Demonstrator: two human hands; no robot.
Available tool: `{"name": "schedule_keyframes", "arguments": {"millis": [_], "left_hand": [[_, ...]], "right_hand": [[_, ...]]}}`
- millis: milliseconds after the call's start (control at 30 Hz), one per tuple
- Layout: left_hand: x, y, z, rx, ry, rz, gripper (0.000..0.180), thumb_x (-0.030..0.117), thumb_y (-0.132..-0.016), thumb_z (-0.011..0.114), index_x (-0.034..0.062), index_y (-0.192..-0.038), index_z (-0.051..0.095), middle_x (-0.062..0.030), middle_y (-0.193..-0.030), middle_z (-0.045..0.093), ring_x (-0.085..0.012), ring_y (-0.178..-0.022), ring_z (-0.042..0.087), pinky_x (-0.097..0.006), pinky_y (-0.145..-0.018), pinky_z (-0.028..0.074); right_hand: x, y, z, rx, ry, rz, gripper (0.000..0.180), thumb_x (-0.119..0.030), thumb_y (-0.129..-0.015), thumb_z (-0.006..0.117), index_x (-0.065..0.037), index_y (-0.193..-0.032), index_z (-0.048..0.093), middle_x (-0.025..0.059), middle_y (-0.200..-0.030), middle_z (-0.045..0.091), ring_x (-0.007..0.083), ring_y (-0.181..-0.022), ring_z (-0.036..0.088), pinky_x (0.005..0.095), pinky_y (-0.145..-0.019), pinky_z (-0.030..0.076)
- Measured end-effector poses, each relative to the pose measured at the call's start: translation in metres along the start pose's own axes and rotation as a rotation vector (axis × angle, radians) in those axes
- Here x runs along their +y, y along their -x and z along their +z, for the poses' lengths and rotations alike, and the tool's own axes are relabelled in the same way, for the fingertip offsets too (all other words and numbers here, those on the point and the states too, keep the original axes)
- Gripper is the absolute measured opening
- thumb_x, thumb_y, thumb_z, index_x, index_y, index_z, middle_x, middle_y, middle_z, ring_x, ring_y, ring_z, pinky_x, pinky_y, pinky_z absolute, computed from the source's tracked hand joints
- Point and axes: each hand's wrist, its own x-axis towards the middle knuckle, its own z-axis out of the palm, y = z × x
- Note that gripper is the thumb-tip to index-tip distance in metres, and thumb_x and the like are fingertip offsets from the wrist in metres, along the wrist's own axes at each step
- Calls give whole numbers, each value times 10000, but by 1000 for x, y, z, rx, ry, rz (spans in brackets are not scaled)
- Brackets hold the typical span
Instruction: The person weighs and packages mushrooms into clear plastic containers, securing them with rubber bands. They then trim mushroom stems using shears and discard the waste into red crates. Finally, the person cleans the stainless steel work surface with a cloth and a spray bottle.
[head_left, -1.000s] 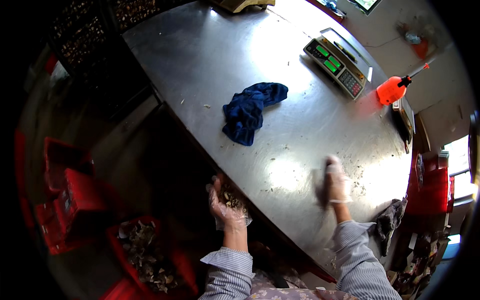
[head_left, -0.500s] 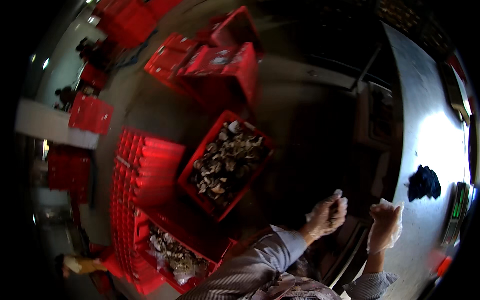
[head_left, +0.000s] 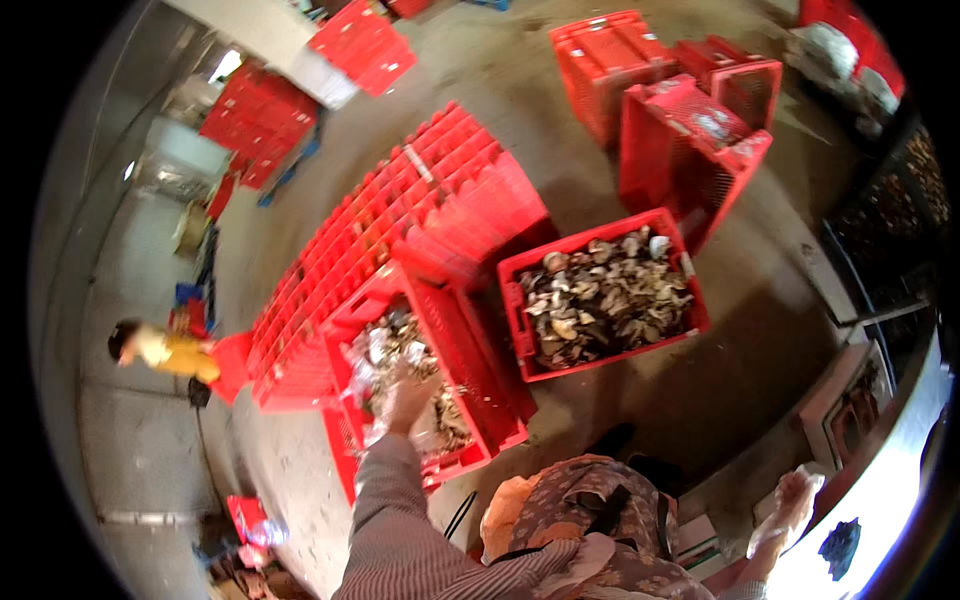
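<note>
Though scraps [head_left: 450, 420] already lie in the red crate [head_left: 467, 460], can't tell if your left hand [head_left: 411, 396] there is empty yet; right hand [head_left: 786, 507] by the counter's [head_left: 905, 478] edge, ditto.

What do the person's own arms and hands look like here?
The left sleeve is long, grey and finely striped; only a scrap of the right sleeve shows. The right hand wears a loose, clear plastic glove; the left hand is too blurred to tell its covering.

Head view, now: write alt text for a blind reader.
A person's left hand is among pale scraps inside a red crate; the plastic-gloved right hand is near a shiny table. Another red crate holds mushroom-like pieces, near stacked red crates.
</note>
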Motion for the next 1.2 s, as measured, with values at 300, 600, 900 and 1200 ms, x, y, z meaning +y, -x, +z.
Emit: {"name": "schedule_keyframes", "arguments": {"millis": [300, 600, 900, 1200], "left_hand": [[108, 141, 174, -392, 114, 348, 368, 290, -989, 617, -32, -1161, 657, -207, -1196, 650, -335, -1080, 639, -404, -908, 532], [201, 294, 431, -1467, -31, 582, 312, 204, -1034, 560, -57, -1191, 627, -143, -1014, 703, -202, -911, 695, -347, -857, 579], [255, 417, 580, -1630, -245, 468, 203, 196, -983, 624, 35, -1102, 656, -63, -901, 680, -152, -805, 657, -321, -800, 570], [312, 535, 730, -1844, -301, 733, 239, 205, -1010, 552, 27, -1144, 639, -44, -855, 651, -144, -775, 630, -310, -777, 560]], "right_hand": [[-43, -6, -177, 906, 1058, -607, 783, -337, -881, 736, -95, -1521, 354, 211, -1541, 323, 376, -1429, 292, 517, -1151, 265], [-85, -31, -232, 750, 1181, 171, 880, -618, -761, 703, -242, -1507, 427, 258, -1601, 269, 499, -1473, 226, 584, -1178, 247], [-28, 0, -216, 1155, 1141, 34, 454, -294, -804, 731, -211, -1245, 660, 106, -1218, 571, 326, -1181, 530, 465, -1009, 442], [75, 315, -85, 1629, 708, 1577, 433, -360, -948, 626, -231, -1359, 583, 154, -1219, 630, 347, -1056, 642, 461, -899, 527]]}}
